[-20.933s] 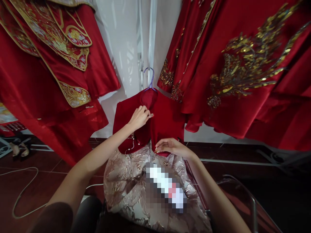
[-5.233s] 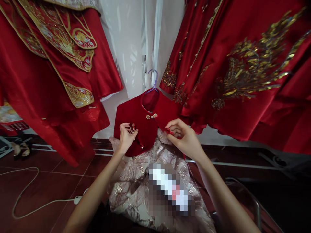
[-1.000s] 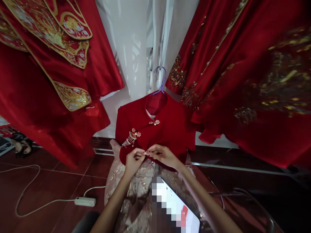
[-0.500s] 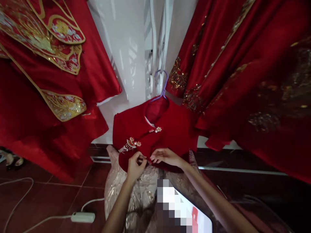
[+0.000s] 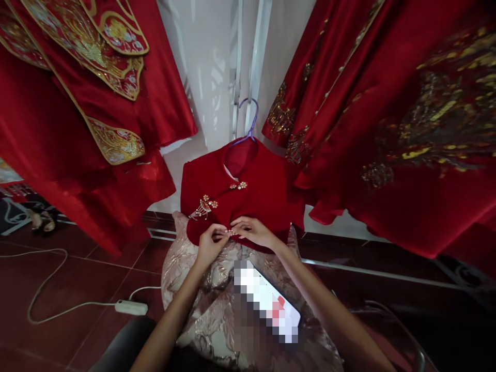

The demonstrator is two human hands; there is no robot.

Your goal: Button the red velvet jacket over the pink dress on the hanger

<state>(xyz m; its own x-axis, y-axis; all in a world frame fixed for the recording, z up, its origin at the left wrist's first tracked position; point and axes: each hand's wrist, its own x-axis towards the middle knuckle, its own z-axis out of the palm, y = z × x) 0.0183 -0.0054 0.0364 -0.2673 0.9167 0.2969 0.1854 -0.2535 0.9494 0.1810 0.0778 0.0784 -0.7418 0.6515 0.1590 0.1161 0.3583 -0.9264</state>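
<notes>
A short red velvet top [image 5: 267, 191] on a purple hanger [image 5: 254, 116] lies in front of me, its lower part on a shiny pinkish cushion [image 5: 182, 258]. At its lower front edge, my left hand [image 5: 211, 245] pinches a small beaded fastener [image 5: 231, 232] from the left. My right hand [image 5: 256, 231] has its fingertips closed on the same fastener from the right. Fingers partly cover it, so whether it is hooked cannot be seen. A second beaded fastener [image 5: 238, 185] sits at the neckline, and a beaded brooch [image 5: 205, 205] on the chest.
A lit phone [image 5: 287, 315] rests on the cushion below my hands. Embroidered red garments hang at left [image 5: 163, 98] and right [image 5: 349, 103]. On the tiled floor lies a white power strip [image 5: 130, 308] with a cord. Shoes [image 5: 46, 221] stand at far left.
My fingertips have come closer together, and the beaded fastener now shows between them. The view has shifted, so the top sits higher in the picture and more of the phone shows.
</notes>
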